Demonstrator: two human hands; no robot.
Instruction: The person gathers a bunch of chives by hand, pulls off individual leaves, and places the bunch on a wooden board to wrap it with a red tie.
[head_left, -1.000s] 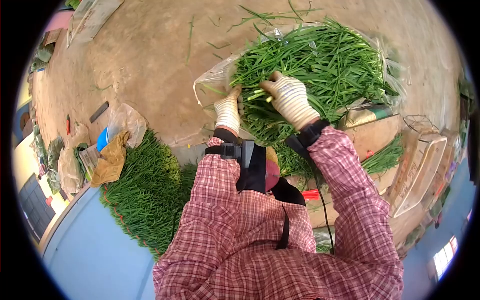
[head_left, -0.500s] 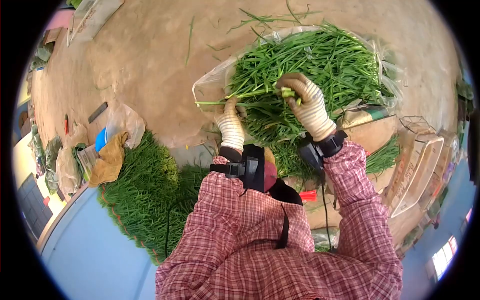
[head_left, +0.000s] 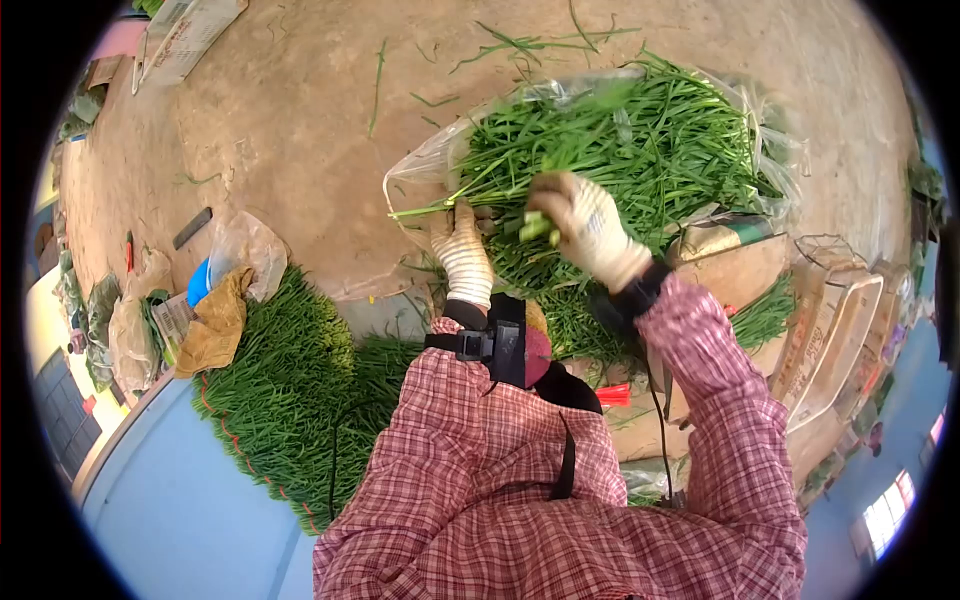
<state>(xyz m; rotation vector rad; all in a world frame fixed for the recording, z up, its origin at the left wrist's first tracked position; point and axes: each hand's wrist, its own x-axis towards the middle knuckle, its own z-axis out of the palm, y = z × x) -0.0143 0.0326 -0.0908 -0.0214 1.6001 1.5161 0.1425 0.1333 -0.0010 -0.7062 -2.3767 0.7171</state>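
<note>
The right hand [head_left: 592, 228], gloved, is curled round a small bunch of stems [head_left: 538, 229], its fingers closed on them; the pale cut ends poke out at the hand's 9 o'clock, and blurred green leaves rise at 12 o'clock, seemingly the same bunch's tops. The left hand [head_left: 464, 260], gloved too, lies at 8 o'clock from the right, fingertips up against a few pale stem ends [head_left: 425, 210] that stick out of the pile; whether it pinches them or merely rests against them, I cannot tell.

The green pile [head_left: 690, 150] that these stems match lies at 1 to 2 o'clock from the right hand, on a clear plastic sheet [head_left: 408, 178] whose loose flap shows at 11 o'clock from the left hand.

The step in hand looks like picking stems out of the pile and gathering them in the right hand. Adding to the bunch would call for a firm right grip with the cut ends kept level, while the left draws stems free without dragging the flap.

Farther out, a broad mass of greens [head_left: 290, 400] lies between 7 and 8 o'clock from the left hand, and a box [head_left: 830, 340] at the right hand's 4 o'clock.
</note>
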